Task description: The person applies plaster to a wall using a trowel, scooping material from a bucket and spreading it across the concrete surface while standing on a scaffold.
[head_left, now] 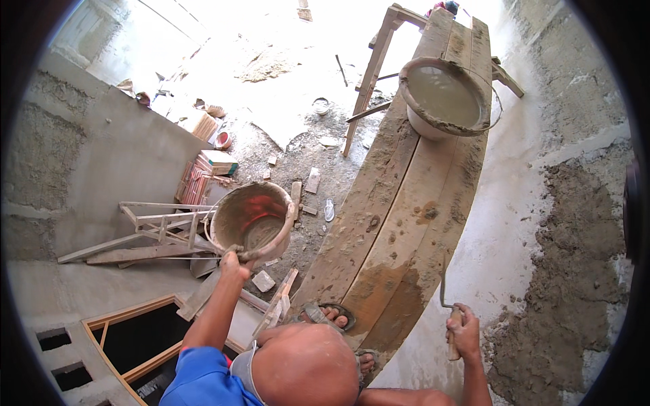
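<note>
My left hand [233, 265] is closed on the near rim of a mortar-crusted bucket [233, 216] and holds it tilted out to the left of the planks. Grey mortar coats the inside, and a reddish patch shows through the wall. My right hand [463, 331] grips the wooden handle of a trowel [453, 348] beside the wall at right. The trowel's metal part points away from me and is seen nearly edge-on. On the plank scaffold [386, 233] ahead stands a second bucket [433, 128], filled with cloudy greyish water, its wire handle leaning right.
My sandalled feet [330, 316] are on the planks, partly wet near me. Rough, dark mortar [555, 271] covers part of the right wall. To the left are a wooden frame [162, 227], stacked boxes [217, 161], a window frame [132, 338] and rubble on the lower floor.
</note>
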